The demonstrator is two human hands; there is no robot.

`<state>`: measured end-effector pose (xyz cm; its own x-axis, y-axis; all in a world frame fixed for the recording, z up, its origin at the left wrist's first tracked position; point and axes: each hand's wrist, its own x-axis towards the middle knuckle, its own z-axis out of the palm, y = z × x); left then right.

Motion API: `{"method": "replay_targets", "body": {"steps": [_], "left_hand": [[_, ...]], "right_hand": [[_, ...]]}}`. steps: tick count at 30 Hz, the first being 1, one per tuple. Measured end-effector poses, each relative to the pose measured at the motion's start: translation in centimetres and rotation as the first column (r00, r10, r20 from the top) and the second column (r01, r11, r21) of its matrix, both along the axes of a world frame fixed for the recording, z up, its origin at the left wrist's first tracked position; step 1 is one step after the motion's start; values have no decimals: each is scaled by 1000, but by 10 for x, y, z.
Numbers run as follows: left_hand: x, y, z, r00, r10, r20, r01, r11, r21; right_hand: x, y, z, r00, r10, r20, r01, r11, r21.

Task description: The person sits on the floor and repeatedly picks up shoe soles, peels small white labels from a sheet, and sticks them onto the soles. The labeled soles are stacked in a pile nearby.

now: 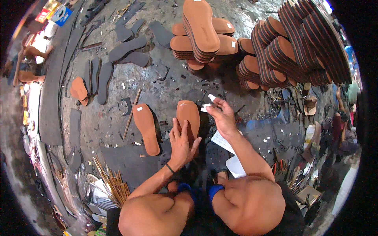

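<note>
My left hand [182, 142] lies with its fingers spread on a brown shoe insole [188, 114], pressing it to the floor and covering its lower half. A shiny mark shows near the insole's top end. Just to the right, my right hand [224, 121] is closed in a pinch on a small white label [212, 97]. A second white piece [205, 107] shows at the same fingertips. To the left of my left hand lies another brown insole [145, 128] with a white label at its top. A printed white sheet [223, 141] is partly hidden behind my right forearm.
Stacked brown insoles [201, 27] stand ahead, with taller piles [311, 43] at the far right. Dark sole pieces [128, 49] lie at the far left. A thin stick [132, 114] rests beside the labelled insole. Bundled sticks [112, 183] are at the near left, red-handled scissors [280, 166] at the right.
</note>
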<state>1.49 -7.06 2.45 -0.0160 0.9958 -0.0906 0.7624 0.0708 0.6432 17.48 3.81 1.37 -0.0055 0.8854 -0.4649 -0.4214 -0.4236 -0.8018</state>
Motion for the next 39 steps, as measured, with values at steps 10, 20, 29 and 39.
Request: {"method": "replay_targets", "body": {"steps": [10, 20, 29, 39], "left_hand": [[-9, 49, -2, 987, -72, -146, 84, 993, 80], [-12, 52, -14, 992, -15, -125, 21, 999, 49], [-72, 51, 5, 927, 97, -364, -117, 992, -35], [-11, 58, -32, 985, -126, -116, 119, 991, -61]], "right_hand": [[-47, 14, -39, 907, 108, 407, -169, 978, 118], [-37, 21, -33, 689, 41, 724, -270, 941, 204], [-68, 7, -47, 969, -117, 217, 149, 979, -137], [-59, 11, -58, 620, -55, 783, -197, 955, 223]]}}
